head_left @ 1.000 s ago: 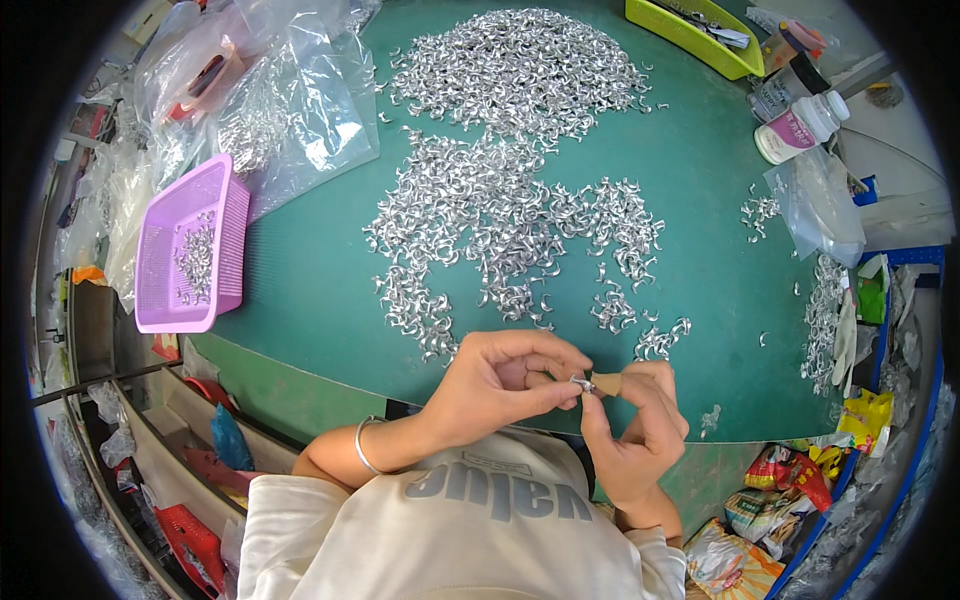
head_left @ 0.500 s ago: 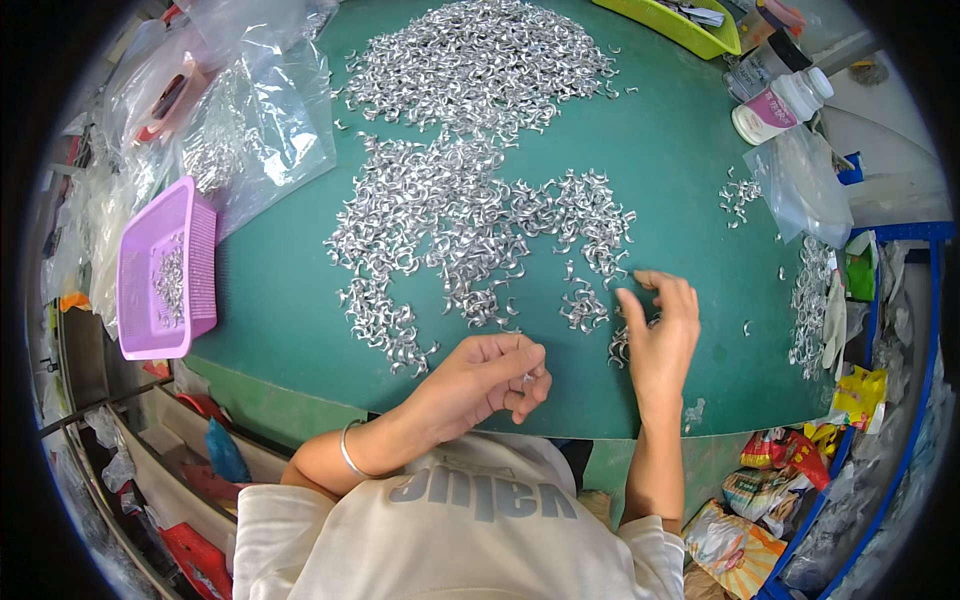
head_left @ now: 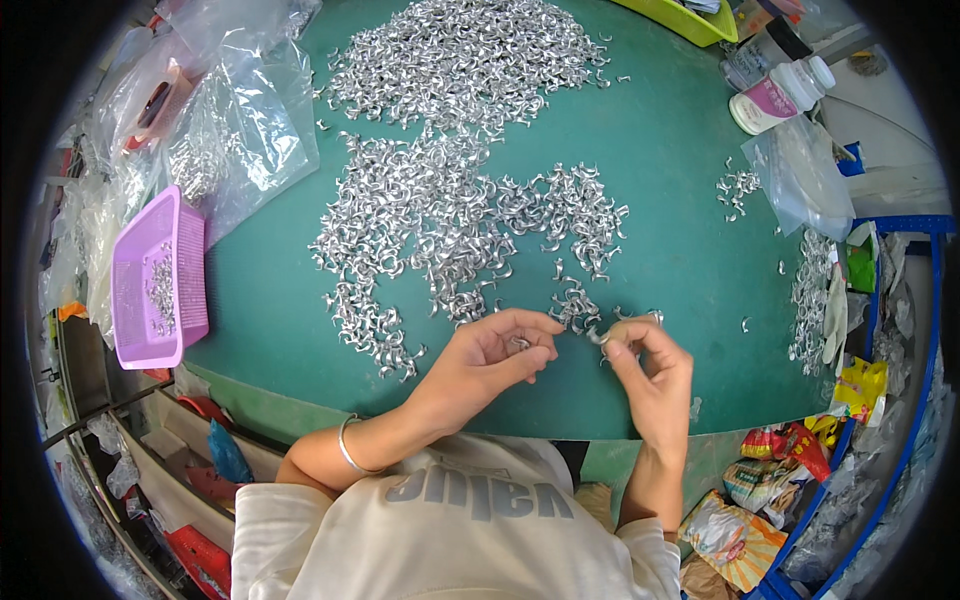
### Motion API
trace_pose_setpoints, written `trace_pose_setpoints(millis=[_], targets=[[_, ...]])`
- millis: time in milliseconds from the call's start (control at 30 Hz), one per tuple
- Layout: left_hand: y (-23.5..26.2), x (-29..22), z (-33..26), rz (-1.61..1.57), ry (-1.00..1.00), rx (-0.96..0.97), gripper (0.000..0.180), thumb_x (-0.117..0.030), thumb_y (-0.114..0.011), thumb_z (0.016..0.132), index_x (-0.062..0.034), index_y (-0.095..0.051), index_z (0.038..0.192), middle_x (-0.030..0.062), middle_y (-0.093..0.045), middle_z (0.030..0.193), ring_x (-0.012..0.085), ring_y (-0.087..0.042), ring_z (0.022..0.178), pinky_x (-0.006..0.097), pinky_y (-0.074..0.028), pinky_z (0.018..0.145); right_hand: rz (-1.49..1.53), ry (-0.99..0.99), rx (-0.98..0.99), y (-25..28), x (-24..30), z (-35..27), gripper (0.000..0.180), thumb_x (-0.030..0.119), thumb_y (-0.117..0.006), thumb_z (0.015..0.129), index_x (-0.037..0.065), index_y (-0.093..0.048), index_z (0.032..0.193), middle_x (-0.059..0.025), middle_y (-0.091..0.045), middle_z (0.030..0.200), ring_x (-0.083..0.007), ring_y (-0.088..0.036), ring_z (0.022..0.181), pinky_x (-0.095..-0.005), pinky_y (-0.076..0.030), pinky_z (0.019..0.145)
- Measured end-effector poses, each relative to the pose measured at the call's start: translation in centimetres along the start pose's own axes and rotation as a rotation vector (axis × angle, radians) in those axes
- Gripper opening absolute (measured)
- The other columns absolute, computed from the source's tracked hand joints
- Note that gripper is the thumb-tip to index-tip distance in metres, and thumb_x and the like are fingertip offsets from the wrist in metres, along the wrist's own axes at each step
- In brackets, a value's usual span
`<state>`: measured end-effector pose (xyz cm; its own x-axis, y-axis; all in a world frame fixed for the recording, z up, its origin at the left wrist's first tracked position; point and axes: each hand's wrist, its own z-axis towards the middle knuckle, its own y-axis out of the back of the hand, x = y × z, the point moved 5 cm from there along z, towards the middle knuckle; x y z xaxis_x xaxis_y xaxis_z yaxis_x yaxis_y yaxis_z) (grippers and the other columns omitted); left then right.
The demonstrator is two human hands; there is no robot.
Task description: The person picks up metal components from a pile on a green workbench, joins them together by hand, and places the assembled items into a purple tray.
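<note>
My left hand (head_left: 480, 362) is loosely curled over the table's near edge, with a small curved silver metal piece (head_left: 520, 343) showing inside the fingers. How many pieces it holds is hidden. Close by on the right, my right hand (head_left: 652, 385) pinches another curved metal piece (head_left: 597, 337) between thumb and fingertips. Just beyond both hands lies a small cluster of the same metal pieces (head_left: 576, 305). Farther off, a spread-out patch of pieces (head_left: 440, 215) runs back to a large heap (head_left: 465, 65). A few pieces are partly hidden behind my right fingers.
A purple plastic basket (head_left: 190, 285) with some pieces stands at the left of the green table (head_left: 690, 250). Clear plastic bags (head_left: 255, 130) lie behind it. At the right are a white bottle (head_left: 780, 98), a plastic bag (head_left: 805, 180) and more loose pieces (head_left: 808, 300).
My right hand has drawn back toward me and now pinches a metal piece. My left hand has moved slightly forward, its fingers loosened so a piece shows inside. The view has shifted slightly.
</note>
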<state>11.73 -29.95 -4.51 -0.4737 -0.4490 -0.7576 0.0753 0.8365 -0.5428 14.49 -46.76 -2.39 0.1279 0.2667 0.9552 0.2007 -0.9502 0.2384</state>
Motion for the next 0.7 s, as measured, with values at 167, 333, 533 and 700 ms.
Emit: trace_pose_setpoints(millis=[167, 333, 533, 700], targets=[[-0.9, -0.9, -0.4, 0.062, -0.007, 0.051, 0.017, -0.001, -0.056, 0.083, 0.0023, -0.057, 0.099, 0.0022, -0.057, 0.090, 0.0035, -0.052, 0.079, 0.017, -0.043, 0.068, 0.508, -0.114, 0.146, -2.9, -0.7, -1.6, 0.004, -0.002, -0.057, 0.081, -0.001, -0.058, 0.085, -0.0011, -0.054, 0.082, -0.0076, -0.043, 0.073, -0.0212, -0.035, 0.067], [-0.7, -0.6, -0.9, 0.055, -0.048, 0.010, 0.012, 0.001, -0.058, 0.081, 0.0037, -0.059, 0.093, 0.0027, -0.058, 0.089, 0.0028, -0.052, 0.076, 0.015, -0.043, 0.064, 0.484, -0.031, 0.067, -3.3, 0.5, -2.3, 0.010, -0.006, -0.058, 0.078, -0.002, -0.058, 0.087, -0.0032, -0.055, 0.084, -0.0093, -0.044, 0.075, -0.0222, -0.036, 0.068], [-0.9, -0.9, -1.6, 0.043, -0.081, 0.016, 0.011, 0.006, -0.059, 0.078, 0.0045, -0.058, 0.089, 0.0065, -0.055, 0.092, 0.0049, -0.044, 0.072, 0.020, -0.041, 0.065, 0.261, 0.150, -0.005, -3.3, 1.9, -2.9, 0.019, -0.011, -0.063, 0.070, -0.003, -0.058, 0.087, -0.0073, -0.057, 0.085, -0.0142, -0.047, 0.076, -0.0247, -0.038, 0.069], [-1.0, -1.2, -1.8, 0.028, -0.109, 0.015, 0.014, 0.009, -0.060, 0.076, 0.0047, -0.058, 0.089, 0.0073, -0.054, 0.093, 0.0056, -0.040, 0.069, 0.020, -0.040, 0.065, 0.090, 0.281, -0.081, -3.1, 3.0, -3.2, 0.020, -0.009, -0.065, 0.066, -0.003, -0.059, 0.084, -0.0106, -0.059, 0.083, -0.0184, -0.050, 0.074, -0.0272, -0.040, 0.066]])
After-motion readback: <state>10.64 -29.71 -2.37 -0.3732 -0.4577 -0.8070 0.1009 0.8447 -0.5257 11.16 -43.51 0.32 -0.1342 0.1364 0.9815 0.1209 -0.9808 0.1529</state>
